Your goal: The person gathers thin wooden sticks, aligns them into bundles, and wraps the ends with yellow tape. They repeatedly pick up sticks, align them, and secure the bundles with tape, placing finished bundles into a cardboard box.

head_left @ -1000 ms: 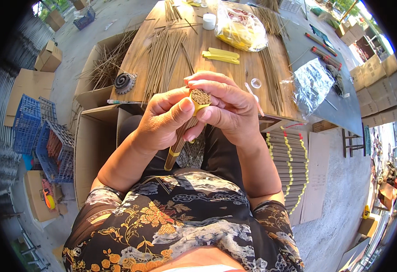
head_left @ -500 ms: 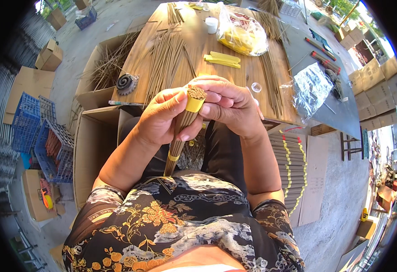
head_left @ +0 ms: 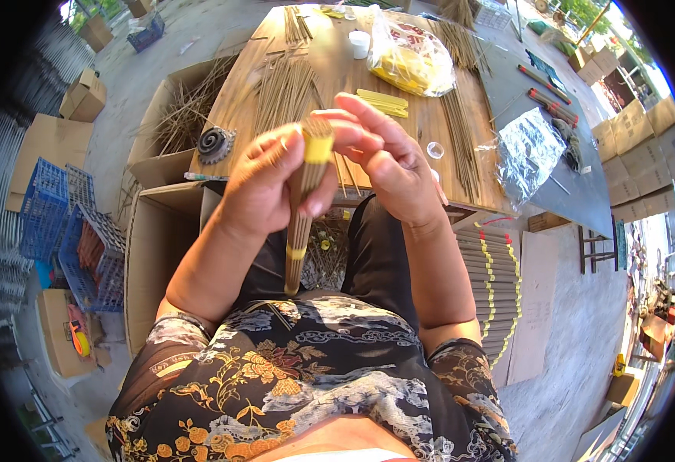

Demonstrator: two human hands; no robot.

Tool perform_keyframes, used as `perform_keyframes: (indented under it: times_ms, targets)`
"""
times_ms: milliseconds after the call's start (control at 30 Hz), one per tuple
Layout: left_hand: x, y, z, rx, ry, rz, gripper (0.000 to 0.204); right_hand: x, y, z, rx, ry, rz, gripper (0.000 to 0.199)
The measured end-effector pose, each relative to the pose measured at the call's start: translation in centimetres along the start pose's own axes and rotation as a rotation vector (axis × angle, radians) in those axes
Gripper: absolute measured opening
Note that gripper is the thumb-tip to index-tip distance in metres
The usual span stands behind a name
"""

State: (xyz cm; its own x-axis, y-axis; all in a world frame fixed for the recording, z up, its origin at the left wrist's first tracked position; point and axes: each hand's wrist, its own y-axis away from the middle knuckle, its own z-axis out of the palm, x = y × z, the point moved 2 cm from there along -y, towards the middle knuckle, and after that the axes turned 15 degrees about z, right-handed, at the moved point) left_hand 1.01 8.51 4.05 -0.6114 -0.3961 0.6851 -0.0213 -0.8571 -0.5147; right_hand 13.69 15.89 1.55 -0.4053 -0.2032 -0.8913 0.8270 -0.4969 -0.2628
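A bundle of thin brown incense sticks (head_left: 299,209) stands nearly upright over my lap, with one yellow paper band around its top end and another lower down. My left hand (head_left: 254,189) is wrapped round its upper part, the thumb lying beside the top band. On the other side, my right hand (head_left: 401,179) has its fingers stretched out and apart. Its fingertips reach toward the top of the bundle; blur hides whether they touch it. Yellow paper strips (head_left: 384,103) lie on the wooden table (head_left: 337,85) beyond my hands, beside loose incense sticks (head_left: 285,96).
A plastic bag with yellow contents (head_left: 408,65), a white cup (head_left: 359,45) and a dark coiled object (head_left: 216,144) are on the table. To the left stands a cardboard box of sticks (head_left: 152,138). Banded bundles (head_left: 484,285) lie low at the right, near a foil sheet (head_left: 530,150).
The bundle has shifted slightly left and up in my left hand and stands more upright. My right hand has come away from the top band, its fingers opening.
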Motion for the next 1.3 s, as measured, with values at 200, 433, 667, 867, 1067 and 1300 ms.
perform_keyframes:
  times_ms: [200,433,667,867,1067,1300]
  targets:
    - [2.6,-2.5,-2.5,-0.079,-0.103,0.268,0.04,5.9,2.1,0.8,-0.076,0.052,0.355,0.082]
    - [2.9,-2.7,-3.6,0.235,-0.127,0.309,0.029,7.5,2.2,3.0,0.003,0.105,0.464,0.026]
    - [3.3,-3.7,-4.8,0.158,-0.066,0.232,0.021,7.0,2.1,3.5,-0.091,-0.122,0.517,0.023]
    - [2.7,-3.6,-3.8,0.43,-0.317,0.067,0.031,3.8,1.3,2.9,0.014,-0.091,0.261,0.014]
    - [-1.8,4.5,-4.3,0.04,-0.275,-0.531,0.051,0.4,1.7,-1.6,0.304,-0.483,-0.112,0.02]
    - [-1.7,6.1,-0.6,0.138,-0.083,-0.47,0.027,0.7,3.4,-1.3,0.496,-0.481,-0.177,0.019]
